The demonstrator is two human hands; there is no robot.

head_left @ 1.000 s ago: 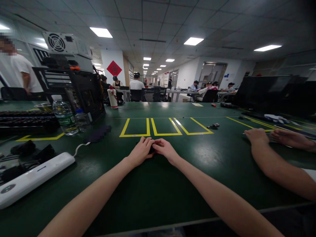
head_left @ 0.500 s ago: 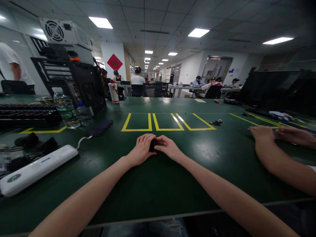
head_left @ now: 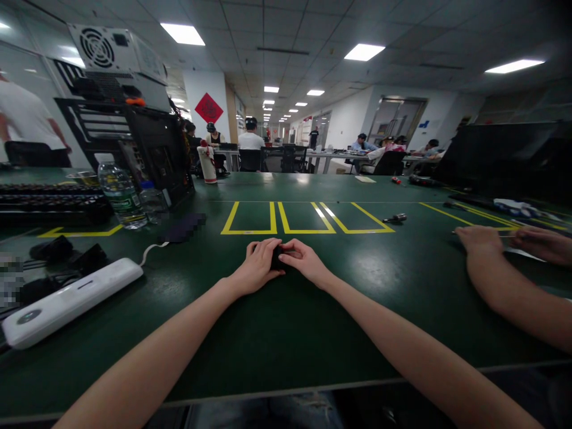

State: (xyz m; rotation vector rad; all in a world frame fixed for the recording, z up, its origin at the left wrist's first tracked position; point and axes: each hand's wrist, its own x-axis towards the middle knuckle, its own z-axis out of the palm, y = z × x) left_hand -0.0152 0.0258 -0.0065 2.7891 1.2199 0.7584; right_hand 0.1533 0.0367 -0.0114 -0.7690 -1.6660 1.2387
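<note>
Black part [head_left: 276, 257] is held between left hand [head_left: 258, 262] and right hand [head_left: 307, 262], on or just above the table [head_left: 268, 339]; its direction and long axis are masked. More is exposed than a second ago.

Three tape outlines [head_left: 310, 231] are lying across the surface [head_left: 277, 345].
Before them, an object [head_left: 276, 258] is sitting between the left hand [head_left: 257, 266] and right hand [head_left: 306, 262]; a power strip [head_left: 74, 302] is lying to the left. Behind it, a water bottle [head_left: 120, 193] is standing before a computer case [head_left: 161, 156]. A co-worker's hand [head_left: 480, 239] is occupying the far right.
</note>
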